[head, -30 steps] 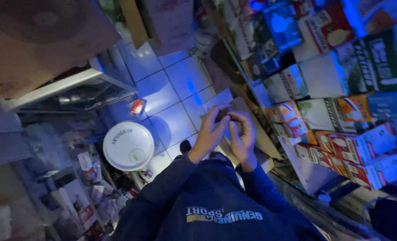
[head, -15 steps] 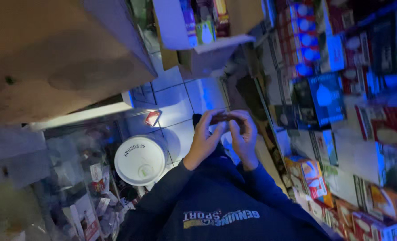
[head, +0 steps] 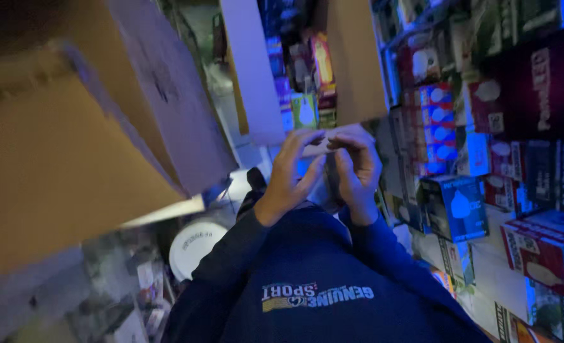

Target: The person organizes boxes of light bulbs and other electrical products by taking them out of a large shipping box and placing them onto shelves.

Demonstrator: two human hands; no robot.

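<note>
The person is working a small flat item (head: pixel 317 147) between both hands at centre frame, apparently turning or opening it. The left hand (head: pixel 291 171) is pinching its left end; the right hand (head: pixel 358 168) is curling closed over its right end (the item's kind cannot be told). The next move is calling for a steady two-handed pinch. Compared with the earlier frame, the hands are sitting higher, against an open cardboard box (head: pixel 351 63), and the white round lid (head: pixel 193 244) is lying lower left.

Large brown cardboard box (head: pixel 72 140) fills the upper left. An open cardboard carton (head: pixel 351 63) holds small colourful packets (head: pixel 307 108). Red and blue bulb boxes (head: pixel 440 121) crowd the right-hand shelves (head: pixel 396 38).
</note>
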